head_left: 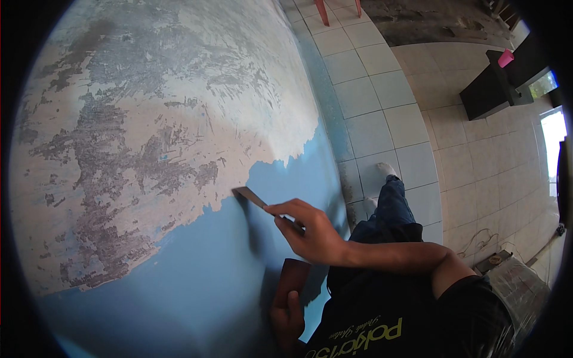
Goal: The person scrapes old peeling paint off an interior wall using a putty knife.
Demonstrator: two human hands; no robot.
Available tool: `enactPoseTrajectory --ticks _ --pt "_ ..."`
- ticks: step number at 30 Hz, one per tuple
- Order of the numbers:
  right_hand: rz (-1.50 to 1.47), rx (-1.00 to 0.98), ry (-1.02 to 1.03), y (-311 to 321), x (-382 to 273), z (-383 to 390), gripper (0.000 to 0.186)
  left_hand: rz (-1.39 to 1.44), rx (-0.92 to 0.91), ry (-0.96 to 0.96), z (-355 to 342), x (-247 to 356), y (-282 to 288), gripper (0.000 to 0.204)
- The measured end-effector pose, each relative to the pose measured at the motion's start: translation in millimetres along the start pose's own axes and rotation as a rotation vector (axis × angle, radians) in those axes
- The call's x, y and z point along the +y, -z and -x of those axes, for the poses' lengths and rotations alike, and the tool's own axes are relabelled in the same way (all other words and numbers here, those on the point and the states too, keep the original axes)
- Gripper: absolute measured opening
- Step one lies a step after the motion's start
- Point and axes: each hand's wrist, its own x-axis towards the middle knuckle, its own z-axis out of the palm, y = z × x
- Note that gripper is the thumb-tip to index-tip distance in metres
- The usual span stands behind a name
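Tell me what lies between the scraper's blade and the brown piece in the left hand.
In the head view, only blue-painted wall, partly in shadow, shows between the scraper's blade and the brown piece in the left hand.

Past the scraper (pixel 255 198), I see free room along the wall (pixel 161 179), at ten o'clock from the right hand (pixel 313 232). At seven, the left hand (pixel 287 314) and its flat brown piece (pixel 293 277) are in the way. The black shirt (pixel 379 292) blocks five o'clock.

We find the scraper (pixel 253 197) partly hidden by the right hand (pixel 314 231), the brown piece (pixel 295 274) by the left hand (pixel 289 319). We see red legs (pixel 322 12) cropped above.
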Motion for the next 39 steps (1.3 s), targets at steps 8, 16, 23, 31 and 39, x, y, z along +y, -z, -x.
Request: enactPoseTrajectory --ticks 8,16,23,31,39 --pt "0.029 0.049 0.011 1 7 -8 0.029 -0.152 -0.01 0.018 -1 -3 3 0.039" --pt "0.002 0.046 0.018 -3 4 -4 0.028 -0.036 -0.029 0.002 -3 5 -1 0.039" --pt "0.007 0.017 -0.047 -1 -2 -3 0.029 -0.078 -0.018 0.031 0 -1 4 0.039" --pt "0.013 0.059 -0.002 -4 4 -2 0.027 -0.008 -0.019 -0.013 -2 0 1 0.04" --pt "-0.002 0.046 0.06 -6 9 2 0.028 0.03 -0.014 -0.047 -3 2 -2 0.039"
